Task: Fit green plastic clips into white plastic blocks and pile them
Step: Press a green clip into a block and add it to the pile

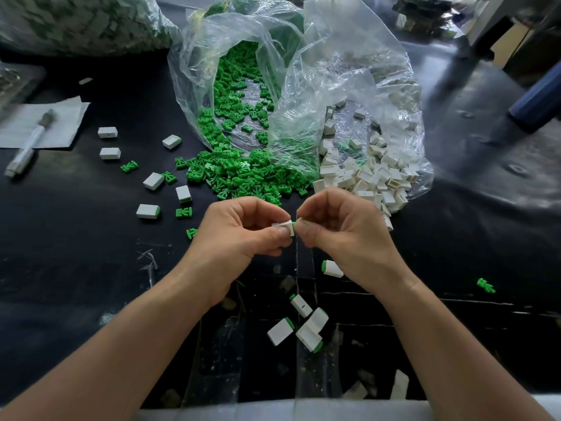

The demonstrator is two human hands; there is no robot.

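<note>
Two hands meet above the middle of the black table. The left hand pinches one white block between its fingers. The right hand pinches a green clip at that block's right end. Its fingers are pressed together around the clip, so only a sliver of green shows and how deep it sits cannot be told. Six scattered blocks lie on the table to the left, three of them showing a green end. Four loose clips lie among them, one half hidden by the left hand, and a fifth clip lies alone far to the right. Nearer the person are five fitted blocks: one single block just beside the right wrist and a cluster of four, two of which overlap. Two whitish pieces at the lower edge are too blurred under clear film to identify. Behind the hands stand two open clear bags. The left bag spills a heap of clips too many to count, and the right bag spills a heap of blocks, likewise uncountable. A third bag, cut off at the top left, holds a green and white blur. One pen rests on one paper sheet. A blue cylinder is cut off at the right edge.
</note>
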